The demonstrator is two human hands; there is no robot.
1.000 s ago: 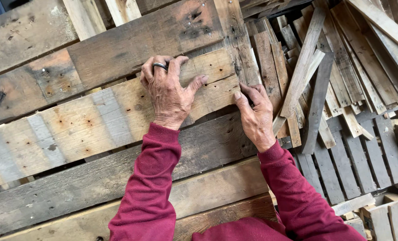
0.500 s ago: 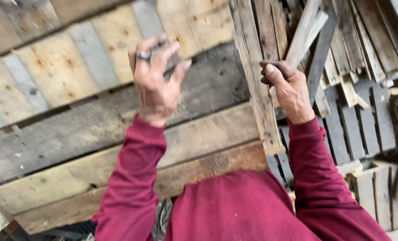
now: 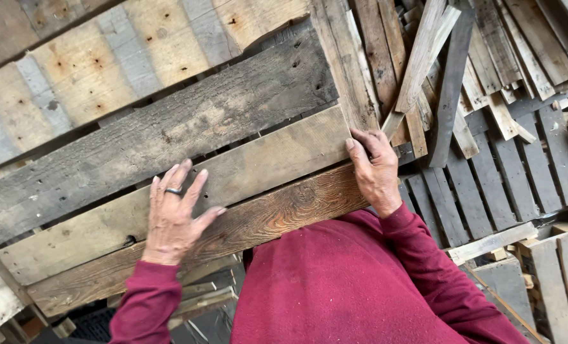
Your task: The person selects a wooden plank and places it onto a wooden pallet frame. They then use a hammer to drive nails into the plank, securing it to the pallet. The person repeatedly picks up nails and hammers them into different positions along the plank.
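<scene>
Here, the left hand (image 3: 172,216) lies flat, fingers spread, on a pallet (image 3: 188,137) held against the chest; the right hand (image 3: 374,172) curls round its end board (image 3: 344,64).

Even soft daylight, no glare; faint shadows in board gaps; sharp focus throughout.

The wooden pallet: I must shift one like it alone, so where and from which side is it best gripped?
Probably by the end, as here: the right hand wraps the pallet at its end stringer, coming from the right edge, where the boards stop and fingers can hook round. The left hand lies flat on a lower slat, steadying.
</scene>
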